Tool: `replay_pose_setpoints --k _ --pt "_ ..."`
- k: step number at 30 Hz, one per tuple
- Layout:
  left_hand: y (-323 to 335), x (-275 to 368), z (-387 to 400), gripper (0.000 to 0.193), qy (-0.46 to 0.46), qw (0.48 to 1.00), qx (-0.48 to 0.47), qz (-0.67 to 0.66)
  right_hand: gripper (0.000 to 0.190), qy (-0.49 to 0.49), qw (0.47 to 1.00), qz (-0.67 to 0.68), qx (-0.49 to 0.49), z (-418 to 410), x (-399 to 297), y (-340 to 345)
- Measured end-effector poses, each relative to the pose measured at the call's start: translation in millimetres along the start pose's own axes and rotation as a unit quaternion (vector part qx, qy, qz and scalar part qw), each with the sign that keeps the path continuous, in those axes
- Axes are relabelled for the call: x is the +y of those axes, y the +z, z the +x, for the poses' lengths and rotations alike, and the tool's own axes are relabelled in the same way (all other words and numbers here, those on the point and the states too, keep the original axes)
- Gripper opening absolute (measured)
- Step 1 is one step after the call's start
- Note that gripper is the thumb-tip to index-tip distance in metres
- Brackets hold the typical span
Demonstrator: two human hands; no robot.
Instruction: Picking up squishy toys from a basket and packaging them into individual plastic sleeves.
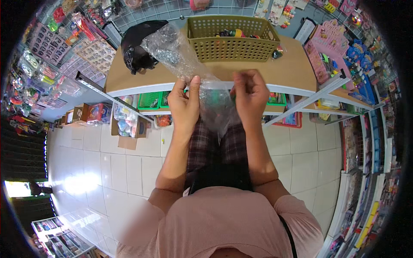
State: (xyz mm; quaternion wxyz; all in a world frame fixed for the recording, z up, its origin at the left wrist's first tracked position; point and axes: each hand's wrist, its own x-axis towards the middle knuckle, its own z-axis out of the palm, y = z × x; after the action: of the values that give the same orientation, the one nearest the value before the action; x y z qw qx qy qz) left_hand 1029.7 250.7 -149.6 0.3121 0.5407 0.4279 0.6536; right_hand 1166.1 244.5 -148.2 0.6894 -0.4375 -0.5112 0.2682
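My left hand [184, 102] pinches a clear plastic bag [211, 111] between thumb and fingers. Its crinkled upper length [172, 48] stretches back over the shelf top, beside a black plastic bag [137, 45]. The lower part hangs in front of my plaid trousers. At the clear bag's right edge is my right hand [253, 96], slightly blurred, with its fingers curled. Whether the right fingertips grip the plastic cannot be made out. Behind both hands stands an olive perforated plastic basket [234, 50] with a few small colourful items inside.
The brown shelf top [284, 72] has a white metal front edge and angled posts at each side. Green baskets [150, 100] sit on the shelf below. A cardboard box of packets [127, 121] rests at left. A pink display box [329, 54] stands right; hanging goods crowd the wire grid.
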Motion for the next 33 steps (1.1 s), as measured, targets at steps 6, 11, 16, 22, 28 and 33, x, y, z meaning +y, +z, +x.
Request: replay_pose_setpoints --k 6,11,16,22,28,33 --pt "0 -3 -16 0.011 -0.049 0.992 -0.105 0.056 0.015 -0.031 0.996 0.032 -0.080 2 -7 13" --pt "-6 -2 -27 0.016 -0.137 0.974 -0.175 0.040 0.014 0.022 0.998 0.063 0.000 4 5 5" --pt "-1 -6 -19 0.018 -0.061 0.993 -0.101 -0.018 0.014 0.022 0.999 -0.009 -0.029 -6 12 12" --pt "11 -5 -11 0.016 0.055 0.996 -0.033 0.064 0.012 0.002 1.000 -0.012 -0.025 -10 1 5" --pt "7 -10 -20 0.015 0.029 0.995 -0.083 0.041 0.020 -0.040 0.996 0.063 -0.038 6 -11 -7" --pt "6 -4 -20 0.014 0.025 0.991 -0.129 0.041 0.029 0.058 0.986 0.156 -0.030 21 -18 -16"
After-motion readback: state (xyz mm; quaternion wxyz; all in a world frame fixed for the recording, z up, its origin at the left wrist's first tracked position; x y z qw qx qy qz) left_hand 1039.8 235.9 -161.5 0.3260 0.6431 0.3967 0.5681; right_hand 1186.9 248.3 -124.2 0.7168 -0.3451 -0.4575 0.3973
